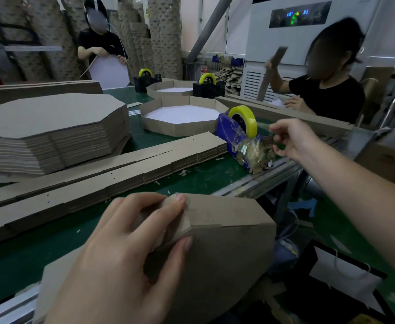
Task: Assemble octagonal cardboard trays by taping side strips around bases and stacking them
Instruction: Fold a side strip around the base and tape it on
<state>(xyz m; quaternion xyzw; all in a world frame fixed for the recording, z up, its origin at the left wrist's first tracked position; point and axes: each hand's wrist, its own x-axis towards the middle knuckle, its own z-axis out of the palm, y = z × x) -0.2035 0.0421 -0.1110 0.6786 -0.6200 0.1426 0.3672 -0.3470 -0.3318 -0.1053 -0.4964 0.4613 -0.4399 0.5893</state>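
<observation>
My left hand [126, 249] grips a corner of a brown cardboard tray [226, 249] held bottom-up at the front edge of the table, fingers curled over the side strip. My right hand [292, 139] reaches to the blue tape dispenser [229, 127] with its yellow tape roll [244, 119] and pinches the clear tape end at the cutter. A stack of flat side strips [98, 174] lies across the green table. A stack of octagonal bases [51, 132] sits at the left. An assembled tray [180, 118] with a white inside stands behind the strips.
Two other people work across the table, one at the back left holding a white octagon [110, 71], one at the right lifting a strip [271, 69]. Two black tape dispensers [208, 87] and another tray [173, 88] stand farther back. The table's metal rail [261, 181] runs along the right.
</observation>
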